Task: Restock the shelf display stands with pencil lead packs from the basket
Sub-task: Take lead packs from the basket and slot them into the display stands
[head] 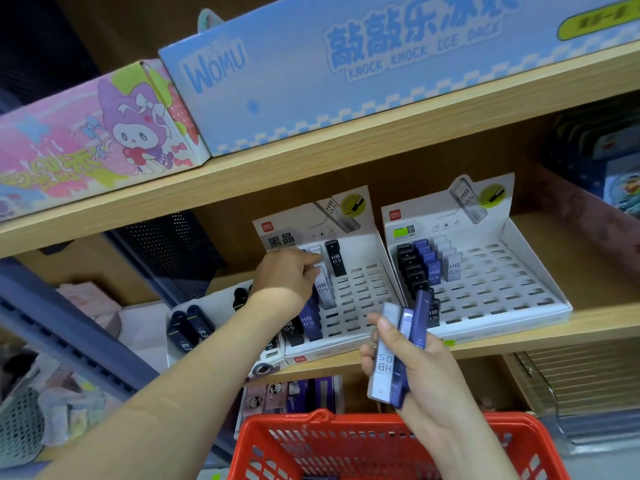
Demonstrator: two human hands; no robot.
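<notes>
Two white slotted display stands sit on the middle shelf, the left stand [360,299] and the right stand [491,289]. Both hold black, purple and pale lead packs in their left columns. My left hand [287,275] reaches into the back of the left stand, its fingers pinching a pale lead pack [323,289] in its slot beside a black pack [335,258]. My right hand [412,368] holds a bunch of pale and purple packs [398,355] upright in front of the shelf edge. The red basket [346,445] is below, at the bottom of the view.
A wooden upper shelf [346,147] carries a blue carton [346,64] and a pink cartoon box [93,129]. A low tray of dark pens [197,323] stands left of the stands. Blue metal racking [69,327] and a mesh bin [20,424] lie at left.
</notes>
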